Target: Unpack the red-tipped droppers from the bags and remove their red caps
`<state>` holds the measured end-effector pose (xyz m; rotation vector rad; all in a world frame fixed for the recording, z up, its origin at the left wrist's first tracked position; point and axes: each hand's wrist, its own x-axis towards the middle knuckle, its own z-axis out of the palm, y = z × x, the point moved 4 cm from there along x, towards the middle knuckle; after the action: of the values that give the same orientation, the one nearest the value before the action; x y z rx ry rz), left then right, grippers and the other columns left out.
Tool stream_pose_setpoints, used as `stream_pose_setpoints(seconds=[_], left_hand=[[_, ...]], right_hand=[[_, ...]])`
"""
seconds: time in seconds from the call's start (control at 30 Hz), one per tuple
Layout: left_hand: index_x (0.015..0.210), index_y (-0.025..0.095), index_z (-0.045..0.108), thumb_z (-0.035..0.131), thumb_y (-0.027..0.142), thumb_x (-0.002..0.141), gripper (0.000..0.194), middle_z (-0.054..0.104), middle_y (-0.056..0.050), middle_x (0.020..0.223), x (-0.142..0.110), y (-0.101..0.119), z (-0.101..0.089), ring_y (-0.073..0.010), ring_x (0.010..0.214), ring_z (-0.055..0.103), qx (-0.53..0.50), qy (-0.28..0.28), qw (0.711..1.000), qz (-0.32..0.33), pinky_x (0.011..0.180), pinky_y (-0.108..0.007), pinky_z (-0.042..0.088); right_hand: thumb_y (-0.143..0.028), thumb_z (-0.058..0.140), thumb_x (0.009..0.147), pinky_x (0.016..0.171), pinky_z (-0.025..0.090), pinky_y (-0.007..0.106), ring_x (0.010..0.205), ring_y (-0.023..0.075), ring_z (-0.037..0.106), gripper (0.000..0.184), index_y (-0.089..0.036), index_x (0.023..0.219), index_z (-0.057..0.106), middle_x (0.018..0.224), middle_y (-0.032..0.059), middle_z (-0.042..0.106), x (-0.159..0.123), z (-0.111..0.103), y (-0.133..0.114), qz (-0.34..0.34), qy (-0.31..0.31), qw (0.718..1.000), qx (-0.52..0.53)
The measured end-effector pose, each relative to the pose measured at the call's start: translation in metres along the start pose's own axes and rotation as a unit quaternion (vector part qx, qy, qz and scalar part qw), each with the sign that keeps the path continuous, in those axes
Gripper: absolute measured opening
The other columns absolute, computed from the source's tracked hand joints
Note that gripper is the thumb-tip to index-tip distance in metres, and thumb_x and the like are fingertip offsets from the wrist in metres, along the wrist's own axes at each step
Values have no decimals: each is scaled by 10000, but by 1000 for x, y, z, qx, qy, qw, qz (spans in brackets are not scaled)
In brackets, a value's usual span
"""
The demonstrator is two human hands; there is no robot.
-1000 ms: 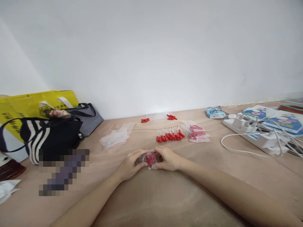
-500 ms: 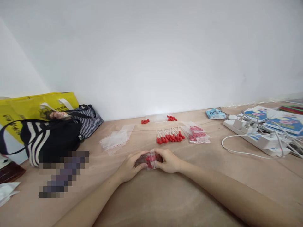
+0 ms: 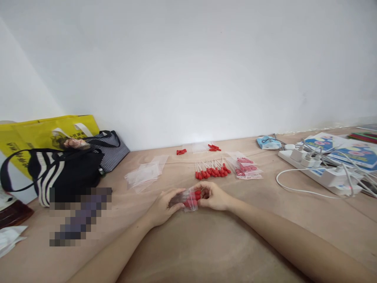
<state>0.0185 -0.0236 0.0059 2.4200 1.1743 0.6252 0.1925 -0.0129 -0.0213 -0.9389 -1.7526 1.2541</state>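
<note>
Low over the near middle of the table, my left hand [image 3: 165, 206] is closed on a clear plastic bag [image 3: 191, 200], thumb in front and fingers behind. Inside the bag are red-tipped sticks [image 3: 198, 194], their red ends toward the right. My right hand [image 3: 212, 195] curls around these red ends at the bag's right side, thumb and fingertips on them. Whether it also grips the bag's edge is hard to make out. Just beyond, a row of white sticks with red tips [image 3: 212, 172] lies side by side.
Flat clear bags [image 3: 144, 173] lie in a pile at left; filled bags [image 3: 246, 167] are at right. Small red pieces [image 3: 181, 151] lie near the wall. A power strip [image 3: 318, 173] with cables and a blue mask [image 3: 268, 142] occupy the right, a black bag [image 3: 67, 173] the left.
My right hand has shifted slightly right and up. The red ends now show more plainly at the bag's right side. My left hand stays nearly in place.
</note>
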Motion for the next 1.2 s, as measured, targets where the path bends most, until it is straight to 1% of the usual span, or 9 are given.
stream_pose_setpoints(seconds=[0.1,0.2,0.33,0.5,0.6,0.7,0.87,1.03,1.2], left_hand=[[1115,226,502,523,326,781,349,602,-30,1060,-1,1,-1,-178,957,556,0,4,1000,3,841,-314,436],[1090,220,517,529,327,777,331,607,-29,1047,-2,0,-3,-173,949,557,3,11,1000,0,846,-313,433],[1068,217,530,516,341,785,309,621,-27,1022,-3,0,-3,-170,924,569,1,3,1000,-5,835,-312,439],[1048,211,543,507,374,786,310,635,-33,985,-2,-1,-2,-172,886,583,-3,2,1000,-12,811,-315,453],[1021,208,561,509,378,782,297,640,-36,967,-1,0,-3,-174,875,586,-3,8,1000,-13,801,-316,460],[995,217,577,514,356,783,262,637,-29,977,-1,3,-4,-172,896,578,-1,10,1000,1,815,-312,453],[990,226,590,519,322,787,235,637,-20,984,0,4,-4,-166,909,571,8,2,1000,16,819,-302,442],[997,217,588,533,330,776,254,638,-26,983,1,0,-7,-170,906,573,1,-15,1000,12,819,-302,441],[1020,224,571,515,336,785,266,632,-21,1002,-1,-3,-12,-172,913,572,-13,-27,1000,-3,823,-302,442]], right_hand=[[-138,697,528,524,420,173,578,52,479,503,-167,1007,547,817,-6,568,-3,3,-4,-7,-22,1000,12],[-136,728,505,545,431,176,598,56,486,544,-196,1020,563,793,-26,553,-6,8,-11,-45,-59,997,-16],[-231,739,552,552,452,196,627,73,517,403,-204,938,626,852,-4,556,-8,10,-16,-84,-63,994,-40],[-265,654,689,689,472,246,813,128,548,173,-206,852,667,896,30,578,-8,8,-21,-146,-75,984,-75],[-227,572,763,722,471,262,839,129,547,203,-222,955,637,916,38,571,-9,7,-23,-164,-88,975,-118],[-196,551,773,808,448,291,927,141,525,277,-235,1044,598,1002,53,539,-12,8,-28,-211,-93,958,-168],[-195,511,800,806,451,264,910,135,524,249,-219,1022,620,993,62,539,-16,12,-34,-284,-99,929,-216],[-223,536,788,750,467,246,837,134,547,218,-188,974,644,942,70,564,-18,0,-38,-283,-92,927,-229],[-239,538,795,767,463,282,853,143,553,216,-213,987,633,928,67,587,-30,-34,-43,-241,-34,950,-196]])
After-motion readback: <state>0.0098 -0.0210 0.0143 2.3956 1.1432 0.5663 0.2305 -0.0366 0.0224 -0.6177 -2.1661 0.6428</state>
